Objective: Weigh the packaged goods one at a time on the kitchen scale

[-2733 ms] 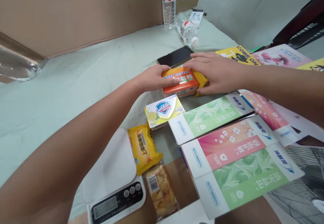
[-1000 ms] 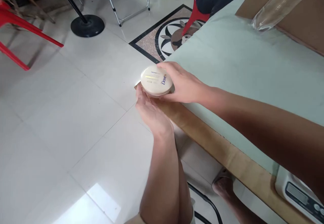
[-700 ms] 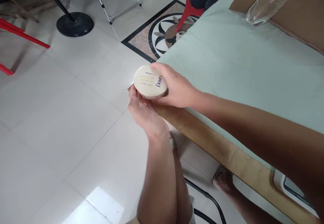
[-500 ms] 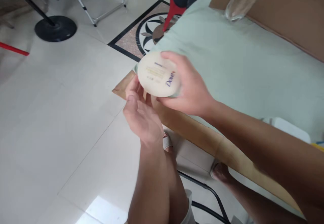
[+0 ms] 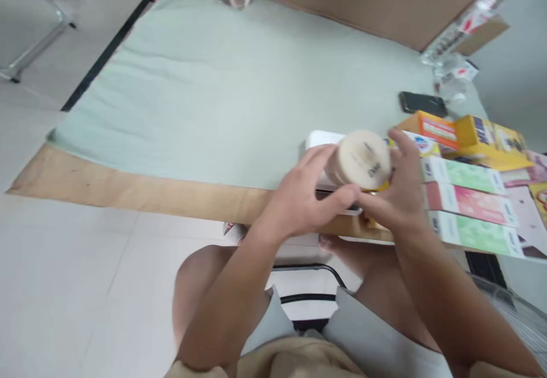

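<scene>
Cupping the round cream-coloured jar (image 5: 364, 159) from both sides, here are the hands: the left hand (image 5: 305, 195) curves round its left side, the right hand (image 5: 399, 187) closes in on the right, fingers bent about the jar, thumbs together along its near side. The jar is up near the front edge of the tabletop (image 5: 128, 192), lid face on show, its dark lettering smeared by blur. Just behind and below it sits a white scale (image 5: 323, 137), largely covered by the jar and the left hand. Over to the right it's crowded! Three long boxes (image 5: 481, 201) lie side by side by the front edge, pink between two greens. A white and yellow box (image 5: 423, 143) sits just beyond the right hand's fingers, with an orange box (image 5: 439, 131) behind and a yellow box (image 5: 487, 141) beside that. Farther back, a black phone (image 5: 423, 104) lies flat near the right-hand edge, a clear bottle (image 5: 452, 81) on its side by it, another bottle (image 5: 453, 41) standing near the back right corner, and a cardboard panel (image 5: 342, 1) runs along the back edge.
</scene>
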Demonstrator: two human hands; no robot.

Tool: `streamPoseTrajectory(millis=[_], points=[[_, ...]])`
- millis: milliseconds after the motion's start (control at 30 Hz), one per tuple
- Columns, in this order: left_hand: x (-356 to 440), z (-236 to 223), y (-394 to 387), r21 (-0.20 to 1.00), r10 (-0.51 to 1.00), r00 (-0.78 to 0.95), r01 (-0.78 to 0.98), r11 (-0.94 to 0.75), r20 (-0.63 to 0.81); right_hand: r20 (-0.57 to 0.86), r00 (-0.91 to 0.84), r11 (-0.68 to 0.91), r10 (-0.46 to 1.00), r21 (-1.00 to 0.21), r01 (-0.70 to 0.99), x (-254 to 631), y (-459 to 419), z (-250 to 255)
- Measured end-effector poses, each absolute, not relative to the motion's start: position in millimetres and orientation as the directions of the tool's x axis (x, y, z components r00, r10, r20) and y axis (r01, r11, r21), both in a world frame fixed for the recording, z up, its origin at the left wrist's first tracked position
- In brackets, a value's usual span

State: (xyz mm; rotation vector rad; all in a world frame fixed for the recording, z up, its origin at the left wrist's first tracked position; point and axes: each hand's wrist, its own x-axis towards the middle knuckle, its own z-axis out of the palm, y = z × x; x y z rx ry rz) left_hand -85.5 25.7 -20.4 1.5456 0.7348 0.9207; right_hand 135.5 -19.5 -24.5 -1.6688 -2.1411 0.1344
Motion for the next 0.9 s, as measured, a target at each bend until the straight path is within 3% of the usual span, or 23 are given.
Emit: streamPoseTrajectory(millis=[33,100,333,500,767,900], points=[[-74,-23,26,0.982,0.855,0.493,0.007,-0.187,0.159,0.352,-0.064,0.202,0.934,-0.370,0.907,142,-17,-25],[-58,-28,29,0.977,0.860,0.491,0.070,-0.202,0.143,0.354,0.018,0.148,0.935,-0.436,0.888,148,-11,-26],[-50,-25,37,0.929,0.881,0.472,0.308,-0.205,0.038,0.136,0.023,0.075,0.990,-0.675,0.734,147,2,-25],[-60,-24,37,0.871,0.921,0.389,0.448,-0.203,0.015,0.007,-0.029,0.024,1.000,-0.755,0.655,148,-9,-5],[-35,-18,48,0.767,0.874,0.484,0.545,-0.338,0.041,-0.114,-0.064,-0.058,0.991,-0.823,0.565,161,-5,32],[-19,-19,50,0.724,0.926,0.372,0.621,-0.299,0.062,-0.175,-0.111,-0.082,0.978,-0.819,0.568,166,-3,36]])
